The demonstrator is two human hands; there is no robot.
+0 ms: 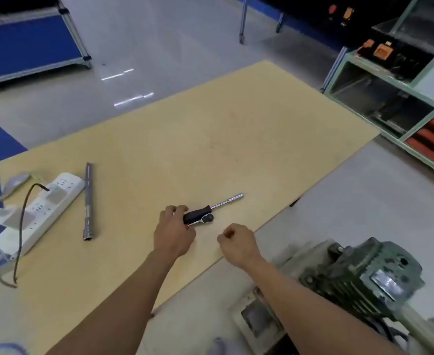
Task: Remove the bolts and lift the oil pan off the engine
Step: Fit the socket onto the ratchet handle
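Gray glossy floor [175, 34], pale wood board [210, 139] laid flat on it, both hands over the board's near edge.

A green-framed shelf unit [400, 79] stands at the far right with orange and black items on it; a blue cart [23, 44] on a metal frame is at the far left. The engine [364, 275], gray-green and grimy, sits off the board at lower right; the oil pan can't be made out on it. A white power strip [44, 203] lies on the board's left end, with a metal tube [89, 201] just beside it. The ratchet [205, 213], black handle and long socket bar, lies mid-board. The left hand [173, 231] has its fingers curled on the handle's end. The right hand [236, 242] is near, apart from the tool, closed in a loose fist with nothing seen in it.
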